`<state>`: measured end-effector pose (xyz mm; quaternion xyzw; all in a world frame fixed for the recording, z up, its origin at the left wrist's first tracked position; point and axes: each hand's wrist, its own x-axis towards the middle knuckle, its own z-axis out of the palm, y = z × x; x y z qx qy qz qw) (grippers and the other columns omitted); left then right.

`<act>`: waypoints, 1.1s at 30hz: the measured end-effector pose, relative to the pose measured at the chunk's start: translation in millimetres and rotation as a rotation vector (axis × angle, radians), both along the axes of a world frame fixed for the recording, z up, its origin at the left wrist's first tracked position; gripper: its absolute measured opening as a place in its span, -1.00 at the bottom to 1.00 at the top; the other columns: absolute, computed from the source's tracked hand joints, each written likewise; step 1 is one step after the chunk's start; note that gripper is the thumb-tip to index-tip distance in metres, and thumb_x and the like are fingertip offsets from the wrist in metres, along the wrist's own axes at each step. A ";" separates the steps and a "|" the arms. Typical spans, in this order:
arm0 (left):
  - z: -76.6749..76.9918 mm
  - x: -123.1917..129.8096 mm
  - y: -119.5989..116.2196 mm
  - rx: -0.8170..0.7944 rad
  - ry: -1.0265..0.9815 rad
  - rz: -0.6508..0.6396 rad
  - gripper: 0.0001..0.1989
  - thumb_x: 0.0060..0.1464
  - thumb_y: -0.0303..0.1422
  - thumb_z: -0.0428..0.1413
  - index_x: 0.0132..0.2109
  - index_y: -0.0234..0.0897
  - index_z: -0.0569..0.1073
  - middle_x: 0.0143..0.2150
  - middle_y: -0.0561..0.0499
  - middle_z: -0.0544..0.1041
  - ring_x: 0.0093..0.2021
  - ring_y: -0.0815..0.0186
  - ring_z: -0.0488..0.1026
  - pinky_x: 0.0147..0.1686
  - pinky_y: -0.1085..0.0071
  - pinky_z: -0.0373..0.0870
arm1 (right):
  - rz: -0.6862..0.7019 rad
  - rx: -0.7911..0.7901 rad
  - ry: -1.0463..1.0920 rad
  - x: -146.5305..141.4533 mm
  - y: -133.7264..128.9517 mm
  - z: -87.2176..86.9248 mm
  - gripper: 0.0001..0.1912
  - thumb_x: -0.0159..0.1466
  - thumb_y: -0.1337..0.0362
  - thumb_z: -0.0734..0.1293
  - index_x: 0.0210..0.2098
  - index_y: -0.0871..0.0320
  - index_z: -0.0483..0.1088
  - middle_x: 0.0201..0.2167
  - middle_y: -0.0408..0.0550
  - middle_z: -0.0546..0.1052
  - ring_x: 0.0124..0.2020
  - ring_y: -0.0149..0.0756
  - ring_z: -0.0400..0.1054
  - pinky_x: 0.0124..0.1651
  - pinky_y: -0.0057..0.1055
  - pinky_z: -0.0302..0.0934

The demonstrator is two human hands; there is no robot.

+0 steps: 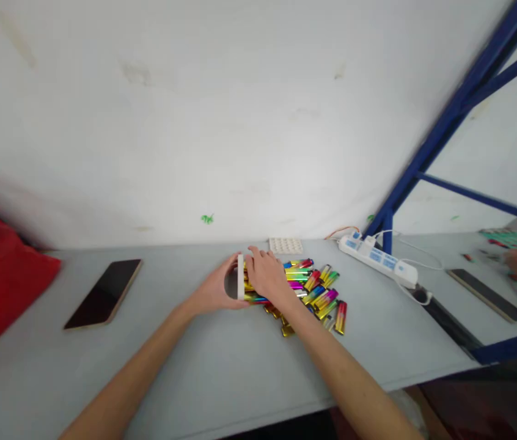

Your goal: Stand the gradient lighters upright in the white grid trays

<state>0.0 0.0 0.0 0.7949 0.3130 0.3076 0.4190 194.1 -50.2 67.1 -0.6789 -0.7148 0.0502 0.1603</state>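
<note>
Head camera, one: worn on the head, facing forward and down across the table [171, 379] to the wall [240, 122]; wide view, left hand [218, 287] and right hand [265, 275] well apart from the lens.

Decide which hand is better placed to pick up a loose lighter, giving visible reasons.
Probably the right hand: it is nearer the loose lighters, while the left hand is farther off, holding the upright white piece.

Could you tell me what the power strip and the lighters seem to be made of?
The long white power strip looks like smooth plastic, judging by its even, moulded-looking casing. The slim multicoloured lighters seem metallic-finished, with bright mirror-like highlights; foil-wrapped plastic or metal, I can't tell.
</note>
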 end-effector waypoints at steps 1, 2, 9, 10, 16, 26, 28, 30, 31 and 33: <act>-1.0 -0.5 -1.8 0.000 0.005 0.010 0.37 -0.16 -0.10 0.59 0.68 -0.14 0.08 0.68 -0.38 0.22 0.64 -0.30 0.26 0.64 -0.27 0.16 | 0.012 -0.011 -0.036 8.3 -0.7 -1.0 -0.52 0.72 0.13 0.03 0.37 0.12 0.43 0.21 0.23 0.65 0.27 0.08 0.48 0.25 -0.02 0.38; -1.5 -1.0 -3.3 0.003 0.011 0.022 0.36 -0.17 -0.09 0.59 0.67 -0.14 0.11 0.67 -0.37 0.26 0.63 -0.30 0.27 0.64 -0.27 0.16 | 0.025 -0.022 -0.076 17.2 -1.4 -2.4 -0.52 0.73 0.14 0.01 0.31 0.12 0.46 0.19 0.23 0.65 0.25 0.07 0.48 0.25 -0.03 0.37; -0.9 -0.9 -8.6 0.046 0.057 0.087 0.38 -0.23 -0.02 0.61 0.67 -0.06 0.16 0.61 -0.25 0.38 0.58 -0.38 0.33 0.61 -0.22 0.28 | 0.089 -0.008 -0.239 73.2 -12.0 -18.3 -0.55 0.73 0.18 0.03 0.15 0.14 0.53 0.13 0.20 0.65 0.18 0.04 0.49 0.26 -0.08 0.30; -1.0 -1.1 -9.0 0.044 0.061 0.090 0.39 -0.23 -0.02 0.62 0.67 -0.04 0.16 0.61 -0.24 0.38 0.58 -0.39 0.33 0.62 -0.23 0.27 | 0.109 -0.003 -0.247 78.7 -14.5 -20.8 -0.55 0.73 0.18 0.05 0.13 0.14 0.54 0.11 0.19 0.66 0.17 0.05 0.49 0.26 -0.08 0.29; -1.9 -4.6 -10.9 0.043 0.080 0.108 0.40 -0.22 0.00 0.61 0.68 -0.03 0.15 0.64 -0.22 0.35 0.58 -0.42 0.33 0.62 -0.30 0.24 | 0.169 0.058 -0.114 91.1 -25.2 -33.3 -0.57 0.70 0.22 0.10 0.04 0.09 0.62 0.03 0.12 0.69 0.15 0.01 0.51 0.35 -0.04 0.24; -3.5 -7.1 -12.1 0.004 0.078 0.102 0.43 -0.23 -0.02 0.63 0.70 0.08 0.11 0.67 -0.18 0.30 0.59 -0.40 0.31 0.63 -0.34 0.19 | 0.170 0.134 0.073 91.0 -24.1 -25.9 -0.62 0.69 0.20 0.15 0.09 0.06 0.62 0.10 0.10 0.71 0.18 -0.03 0.56 0.47 0.01 0.20; -3.1 -7.1 -11.6 -0.036 0.074 0.098 0.46 -0.26 0.05 0.63 0.70 -0.01 0.12 0.67 -0.23 0.30 0.61 -0.39 0.29 0.64 -0.33 0.16 | 0.186 0.164 0.094 79.1 -22.2 -23.4 -0.62 0.69 0.18 0.15 0.13 0.08 0.61 0.17 0.13 0.68 0.23 -0.02 0.52 0.45 -0.03 0.24; -3.3 -7.5 -10.4 -0.062 0.063 0.091 0.51 -0.31 0.12 0.64 0.70 -0.08 0.12 0.67 -0.27 0.28 0.62 -0.38 0.28 0.64 -0.32 0.14 | 0.217 0.177 0.110 60.1 -19.2 -21.8 -0.61 0.70 0.18 0.14 0.20 0.10 0.58 0.24 0.15 0.65 0.28 -0.02 0.49 0.44 -0.05 0.26; -3.6 -7.7 -9.7 -0.065 0.057 0.089 0.54 -0.33 0.13 0.64 0.70 -0.10 0.12 0.67 -0.30 0.28 0.62 -0.38 0.28 0.64 -0.31 0.13 | 0.237 0.174 0.111 49.2 -17.4 -21.5 -0.60 0.70 0.18 0.13 0.24 0.12 0.55 0.25 0.16 0.64 0.29 -0.02 0.48 0.44 -0.06 0.26; -4.1 -8.1 -8.8 -0.062 0.046 0.093 0.58 -0.38 0.13 0.66 0.70 -0.14 0.13 0.67 -0.35 0.26 0.62 -0.39 0.28 0.64 -0.29 0.14 | 0.263 0.154 0.088 28.1 -14.1 -22.2 -0.57 0.72 0.17 0.08 0.28 0.12 0.51 0.21 0.15 0.64 0.27 -0.02 0.48 0.43 -0.04 0.27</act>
